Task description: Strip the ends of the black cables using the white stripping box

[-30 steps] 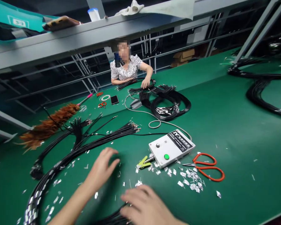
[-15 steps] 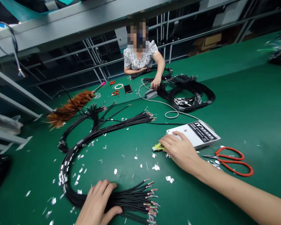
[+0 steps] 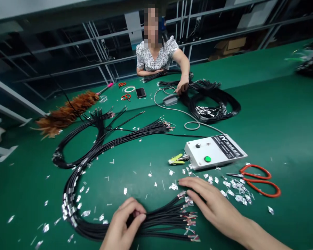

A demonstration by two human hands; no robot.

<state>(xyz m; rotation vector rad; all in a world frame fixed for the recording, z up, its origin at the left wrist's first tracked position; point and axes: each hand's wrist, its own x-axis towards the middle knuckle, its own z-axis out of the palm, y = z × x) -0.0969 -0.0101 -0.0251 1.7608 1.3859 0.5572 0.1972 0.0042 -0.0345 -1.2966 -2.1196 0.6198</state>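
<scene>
A bundle of black cables [image 3: 161, 222] lies along the near edge, its stripped ends fanned out to the right with coloured wires showing. My left hand [image 3: 127, 222] rests on this bundle, thumb and forefinger pinched on a cable. Close by the upper cable ends is my right hand [image 3: 211, 205], its fingers stretched out and apart, holding nothing. Beyond it stands a white control box [image 3: 211, 149] with a green button, a knob and a yellow-green clip [image 3: 177, 159] on its left end. Orange-handled scissors [image 3: 261, 180] lie right of the box.
Foil scraps [image 3: 237, 191] are strewn over the green table [image 3: 276, 139]. A second cable bundle [image 3: 67, 139] and a feather duster [image 3: 67, 113] lie at the left. Across the table, a person [image 3: 156, 57] reaches toward coiled cables [image 3: 232, 104] beside a grey pedal [image 3: 170, 100].
My right hand has left the clip on the box and come down to the cable ends. My left hand has shifted right and now pinches a cable. The other person's hand has moved right.
</scene>
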